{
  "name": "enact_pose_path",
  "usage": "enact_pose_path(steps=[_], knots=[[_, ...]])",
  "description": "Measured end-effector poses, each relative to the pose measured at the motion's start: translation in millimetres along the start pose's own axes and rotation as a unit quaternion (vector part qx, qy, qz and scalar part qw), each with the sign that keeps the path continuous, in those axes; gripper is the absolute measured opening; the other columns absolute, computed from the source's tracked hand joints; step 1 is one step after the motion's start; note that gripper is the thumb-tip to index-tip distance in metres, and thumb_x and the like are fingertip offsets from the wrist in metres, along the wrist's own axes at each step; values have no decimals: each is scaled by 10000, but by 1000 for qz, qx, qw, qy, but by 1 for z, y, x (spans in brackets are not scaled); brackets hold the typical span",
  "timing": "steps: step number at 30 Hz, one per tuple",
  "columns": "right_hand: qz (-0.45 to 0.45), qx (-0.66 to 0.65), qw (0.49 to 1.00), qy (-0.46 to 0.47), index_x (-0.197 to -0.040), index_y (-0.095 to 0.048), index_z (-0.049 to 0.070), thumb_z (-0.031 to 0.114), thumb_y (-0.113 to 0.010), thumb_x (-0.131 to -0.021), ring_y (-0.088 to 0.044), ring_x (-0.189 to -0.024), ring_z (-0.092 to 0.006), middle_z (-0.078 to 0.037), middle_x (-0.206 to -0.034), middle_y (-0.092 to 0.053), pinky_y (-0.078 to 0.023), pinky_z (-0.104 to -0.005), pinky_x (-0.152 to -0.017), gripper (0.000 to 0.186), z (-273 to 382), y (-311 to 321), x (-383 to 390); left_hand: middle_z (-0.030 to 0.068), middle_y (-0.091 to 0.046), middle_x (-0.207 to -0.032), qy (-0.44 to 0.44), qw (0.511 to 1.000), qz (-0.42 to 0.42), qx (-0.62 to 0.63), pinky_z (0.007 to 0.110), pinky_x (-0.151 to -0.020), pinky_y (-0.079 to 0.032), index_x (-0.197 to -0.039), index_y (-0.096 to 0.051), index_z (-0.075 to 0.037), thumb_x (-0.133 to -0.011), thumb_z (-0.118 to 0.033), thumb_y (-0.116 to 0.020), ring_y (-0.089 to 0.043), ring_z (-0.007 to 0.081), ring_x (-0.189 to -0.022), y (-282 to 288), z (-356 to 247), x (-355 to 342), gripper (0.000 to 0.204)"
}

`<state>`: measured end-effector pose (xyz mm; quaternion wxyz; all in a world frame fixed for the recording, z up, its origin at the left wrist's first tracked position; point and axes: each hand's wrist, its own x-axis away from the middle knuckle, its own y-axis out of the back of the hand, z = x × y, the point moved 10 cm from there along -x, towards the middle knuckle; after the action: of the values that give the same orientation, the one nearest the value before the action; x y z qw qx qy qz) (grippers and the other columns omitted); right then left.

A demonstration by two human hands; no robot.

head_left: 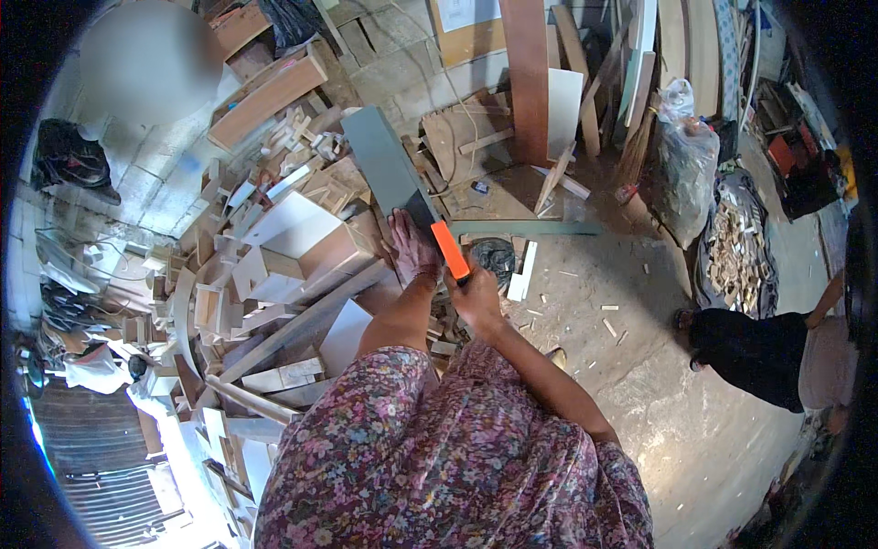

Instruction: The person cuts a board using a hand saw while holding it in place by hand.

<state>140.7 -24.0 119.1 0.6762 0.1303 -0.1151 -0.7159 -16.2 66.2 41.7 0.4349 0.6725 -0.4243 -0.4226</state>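
Note:
My right hand (477, 297) is wrapped round the bright orange handle (448, 251) of what looks like a hand saw. A dark flat part (422, 212) lies just beyond the handle. In line with it, a long grey flat piece (384, 160) reaches away to the far left; I cannot tell where the tool ends and this piece begins. My left hand (408, 247) lies beside the near end of the grey piece, its fingers stretched out flat and partly spread. What lies under the palm is hidden.
Wood offcuts and a white-faced box piece (293, 224) are heaped at the left. A black bag (492, 258) sits right of my hands, beside a white strip (522, 272). Tall boards (529, 82) lean behind. A person in a black top (750, 357) is at the right, near a sack of wood scraps (737, 245).

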Motion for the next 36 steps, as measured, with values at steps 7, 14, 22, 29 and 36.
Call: enact_pose_path(steps=[7,14,22,29,36], knots=[[52,4,995,-85,-998,-560,-18,109,-617,-757,-617,-740,-150,-161,-738,-625,-467,-295,-641,278,15,31,29,15,-116,-1457,-4,1000,0,0,565,-1018,-150,-1380,-185,-112,-842,-159,-352,-88,199,-1351,-10,10,2,565],[36,-49,997,-42,-878,-544,-8,165,-591,-761,-623,-639,-337,-198,-660,-598,-469,-378,-555,215,4,10,4,36,-128,-1454,-75,981,-101,146,505,-1041,-180,-1381,-173,-92,-821,-108,-365,-110,209,-1346,5,8,3,592],[-20,-67,997,35,-942,-577,-22,144,-621,-757,-628,-657,-302,-192,-694,-607,-459,-347,-579,253,-22,-8,-35,19,-98,-1462,12,1000,2,-15,525,-1056,-65,-1382,-169,-74,-812,-135,-364,-70,181,-1352,0,6,-2,605],[19,-90,996,9,-921,-571,11,110,-594,-774,-581,-602,-182,-130,-645,-582,-448,-312,-579,179,-13,-17,-18,-8,-107,-1462,25,999,0,19,583,-1030,-27,-1381,-198,-109,-803,-124,-366,-82,155,-1349,-10,18,0,603],[4,-60,996,59,-919,-559,13,124,-603,-749,-614,-664,-271,-154,-689,-599,-456,-340,-601,208,-7,-7,-24,8,-144,-1452,-10,997,-71,29,548,-1041,-62,-1372,-221,-100,-813,-145,-372,-122,193,-1339,1,8,-3,580]])
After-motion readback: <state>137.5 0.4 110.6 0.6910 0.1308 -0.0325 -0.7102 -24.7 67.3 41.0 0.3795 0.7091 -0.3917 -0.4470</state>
